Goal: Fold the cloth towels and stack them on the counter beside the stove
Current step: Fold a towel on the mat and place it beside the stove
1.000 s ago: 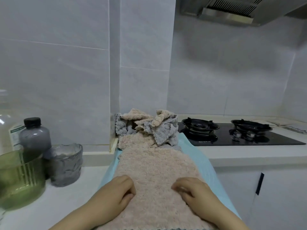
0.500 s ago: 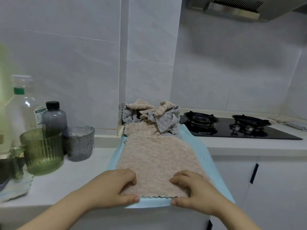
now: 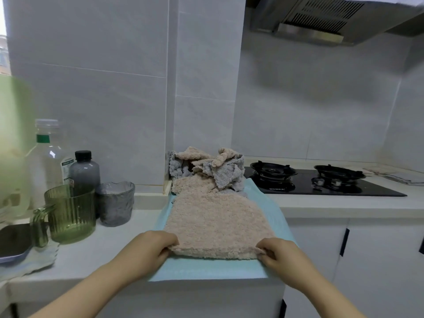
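Note:
A fluffy beige towel lies spread flat on a light blue mat on the white counter. My left hand pinches its near left corner and my right hand pinches its near right corner; the near edge is lifted slightly off the mat. Behind it, against the wall corner, sits a crumpled pile of grey and beige towels.
A black gas stove lies to the right of the mat. On the left stand a green ribbed mug, a grey glass cup, a dark bottle and a clear bottle. A range hood hangs above.
My hands went from resting flat on the towel to its near edge, then took hold of the two near corners. The view pulled back and rose.

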The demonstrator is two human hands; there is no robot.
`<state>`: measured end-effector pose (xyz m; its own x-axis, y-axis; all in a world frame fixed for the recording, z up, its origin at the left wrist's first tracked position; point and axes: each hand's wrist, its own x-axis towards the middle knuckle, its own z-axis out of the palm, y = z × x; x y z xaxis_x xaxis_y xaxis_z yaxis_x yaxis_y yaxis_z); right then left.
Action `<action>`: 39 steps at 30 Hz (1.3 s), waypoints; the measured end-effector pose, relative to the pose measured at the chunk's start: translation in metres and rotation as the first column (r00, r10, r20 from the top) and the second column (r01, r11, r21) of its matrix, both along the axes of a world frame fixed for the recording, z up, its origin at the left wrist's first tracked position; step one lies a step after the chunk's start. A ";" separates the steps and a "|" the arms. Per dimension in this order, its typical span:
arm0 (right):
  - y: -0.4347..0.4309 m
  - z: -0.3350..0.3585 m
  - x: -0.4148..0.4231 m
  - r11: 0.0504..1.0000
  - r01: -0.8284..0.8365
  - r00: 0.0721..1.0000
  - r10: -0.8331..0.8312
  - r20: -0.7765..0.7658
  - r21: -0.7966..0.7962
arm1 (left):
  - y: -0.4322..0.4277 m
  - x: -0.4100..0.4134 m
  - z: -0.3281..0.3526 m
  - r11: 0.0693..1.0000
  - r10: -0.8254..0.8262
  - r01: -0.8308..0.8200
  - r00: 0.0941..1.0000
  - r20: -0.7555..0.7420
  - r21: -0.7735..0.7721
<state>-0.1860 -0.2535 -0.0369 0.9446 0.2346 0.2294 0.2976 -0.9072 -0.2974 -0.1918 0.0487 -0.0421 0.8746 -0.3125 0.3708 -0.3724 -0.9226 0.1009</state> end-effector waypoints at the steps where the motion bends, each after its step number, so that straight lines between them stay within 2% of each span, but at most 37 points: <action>1: -0.005 0.001 -0.001 0.999 0.043 0.999 -0.043 -0.006 -0.010 | 0.003 -0.001 0.003 1.000 0.027 -0.027 1.000 0.011 -0.009; 3: -0.014 0.003 -0.005 0.995 0.093 0.995 -0.091 -0.043 0.040 | 0.006 -0.003 0.009 0.996 0.084 -0.084 0.996 0.030 -0.022; 5: -0.019 0.007 -0.010 0.988 0.094 0.994 -0.086 -0.072 0.120 | 0.006 -0.007 0.017 0.993 0.085 -0.086 0.996 -0.014 -0.084; 9: -0.027 0.017 -0.025 0.919 0.096 0.992 -0.057 -0.111 0.382 | 0.012 -0.022 0.040 0.955 -0.060 -0.032 0.952 -0.301 -0.294; 11: -0.031 0.023 -0.030 0.867 0.095 0.982 -0.002 -0.187 0.489 | 0.017 -0.029 0.051 0.905 -0.137 -0.076 0.880 -0.455 -0.419; 13: -0.032 0.027 -0.031 0.837 0.114 0.971 0.020 -0.239 0.536 | 0.021 -0.030 0.058 0.861 -0.165 -0.147 0.824 -0.541 -0.487; 17: -0.029 0.028 -0.019 0.800 0.170 0.971 -0.037 -0.237 0.575 | 0.020 -0.016 0.058 0.787 -0.104 -0.257 0.841 -0.531 -0.561; 21: -0.022 0.025 0.011 0.751 0.220 0.975 -0.181 -0.126 0.623 | 0.008 0.016 0.049 0.683 0.046 -0.313 0.920 -0.389 -0.660; 25: -0.011 0.024 0.048 0.759 0.262 0.957 -0.282 -0.061 0.596 | -0.007 0.055 0.037 0.780 0.282 -0.350 0.936 -0.208 -0.518; 29: -0.004 0.020 0.084 0.788 0.328 0.935 -0.349 -0.060 0.521 | -0.016 0.091 0.023 0.809 0.359 -0.376 0.925 -0.126 -0.453; 33: -0.001 0.005 0.107 0.818 0.377 0.923 -0.370 -0.104 0.435 | -0.018 0.115 0.008 0.857 0.422 -0.424 0.904 -0.072 -0.292; 36: 0.001 -0.008 0.114 0.863 0.398 0.913 -0.406 -0.042 0.312 | -0.020 0.119 0.001 0.880 0.452 -0.457 0.890 -0.063 -0.134; 39: 0.003 -0.011 0.115 0.884 0.419 0.905 -0.425 -0.020 0.207 | -0.017 0.121 -0.003 0.875 0.463 -0.473 0.880 -0.111 -0.101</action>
